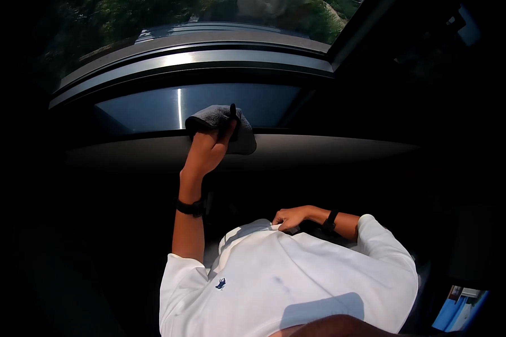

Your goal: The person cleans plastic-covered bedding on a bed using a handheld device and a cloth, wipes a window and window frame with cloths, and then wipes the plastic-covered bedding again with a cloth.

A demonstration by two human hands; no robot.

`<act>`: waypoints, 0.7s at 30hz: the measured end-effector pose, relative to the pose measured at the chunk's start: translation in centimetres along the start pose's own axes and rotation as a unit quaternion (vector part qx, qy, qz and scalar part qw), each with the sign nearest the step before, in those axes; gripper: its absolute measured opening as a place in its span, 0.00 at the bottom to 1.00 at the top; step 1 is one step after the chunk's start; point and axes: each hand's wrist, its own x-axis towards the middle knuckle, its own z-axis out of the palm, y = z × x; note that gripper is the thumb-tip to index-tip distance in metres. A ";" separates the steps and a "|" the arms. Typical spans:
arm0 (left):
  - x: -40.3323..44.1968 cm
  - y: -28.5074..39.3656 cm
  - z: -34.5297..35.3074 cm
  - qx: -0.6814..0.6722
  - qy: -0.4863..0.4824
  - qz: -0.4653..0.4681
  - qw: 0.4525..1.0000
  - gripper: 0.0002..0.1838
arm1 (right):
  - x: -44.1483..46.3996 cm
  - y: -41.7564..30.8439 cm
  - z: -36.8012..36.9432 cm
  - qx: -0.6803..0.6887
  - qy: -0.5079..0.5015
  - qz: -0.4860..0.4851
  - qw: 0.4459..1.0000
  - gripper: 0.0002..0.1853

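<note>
My left hand (pixel 211 147) is raised and closed around a grey cloth (pixel 243 137) with a dark edge. The bunched cloth overlaps the lower edge of a bluish glass panel (pixel 146 106); whether it presses on the glass I cannot tell. Lower down, my right hand (pixel 289 218) rests by the front of my white shirt (pixel 315 269), its fingers curled. What those fingers hold, if anything, is hidden by the shirt and shadow. Dark bands circle both wrists.
Above the glass panel runs a shiny metal strip (pixel 180 58) in a dark frame, with greenery visible through a window (pixel 107 33). A pale curved trim (pixel 320 145) lies below the panel. Deep shadow surrounds the sides. Something blue (pixel 454 312) shows at lower right.
</note>
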 end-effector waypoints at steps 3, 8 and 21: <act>1.4 -0.5 0.7 0.057 0.015 0.053 0.997 0.10 | -1.1 -1.3 0.0 -0.012 -0.008 0.038 0.999 0.17; 1.7 0.0 0.5 0.060 -0.014 -0.008 0.998 0.10 | 2.3 -6.2 1.3 -0.067 0.035 -0.048 0.996 0.20; 0.7 0.3 0.8 0.043 0.017 0.003 0.999 0.12 | 5.3 -6.1 1.8 -0.210 0.020 -0.047 0.976 0.19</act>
